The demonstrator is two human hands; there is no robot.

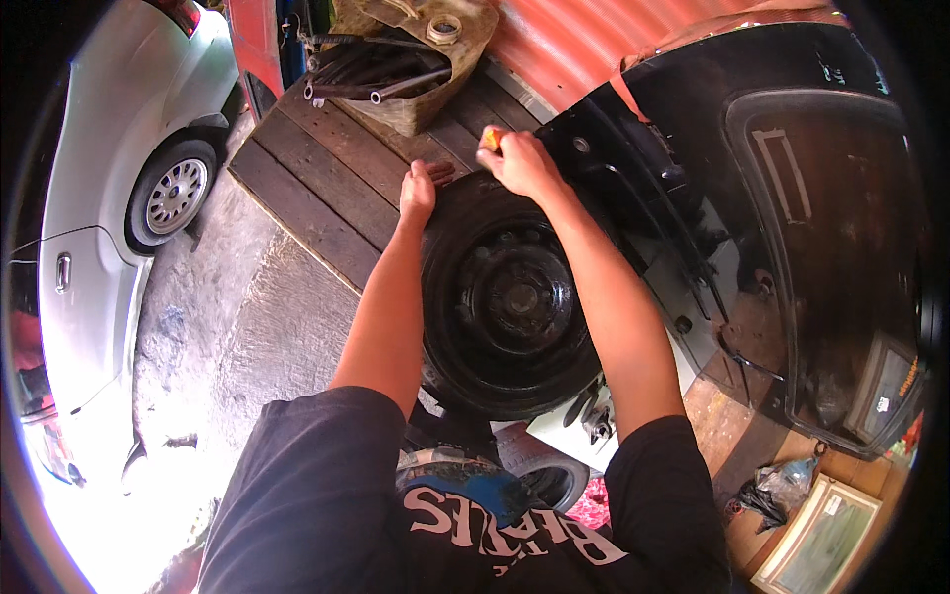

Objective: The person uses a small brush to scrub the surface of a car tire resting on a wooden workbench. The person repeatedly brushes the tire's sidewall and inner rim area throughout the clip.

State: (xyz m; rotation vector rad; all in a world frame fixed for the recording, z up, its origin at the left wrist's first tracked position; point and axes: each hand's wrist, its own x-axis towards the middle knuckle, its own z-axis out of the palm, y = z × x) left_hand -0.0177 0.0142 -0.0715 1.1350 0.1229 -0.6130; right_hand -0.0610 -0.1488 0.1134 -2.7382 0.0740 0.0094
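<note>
A dark tyre on a black steel rim (465,346) stands in front of me at the edge of a plank bench. My right hand (522,163) is above the top of the tyre, its fingers closed round a small orange thing (492,137). Most of that thing is hidden in the fist, so its kind does not show. At the tyre's upper left side is my left hand (420,194), fingers stretched out toward the tread and holding nothing that I can see. Whether it touches the rubber, I cannot tell.
On the wooden planks (317,178) sits a worn container (406,117) full of dark tubes, with a tape roll (443,30) on its rim. A silver car (94,178) is at left. A black car door panel (693,109) leans close on the right, near a framed pane (821,535).
</note>
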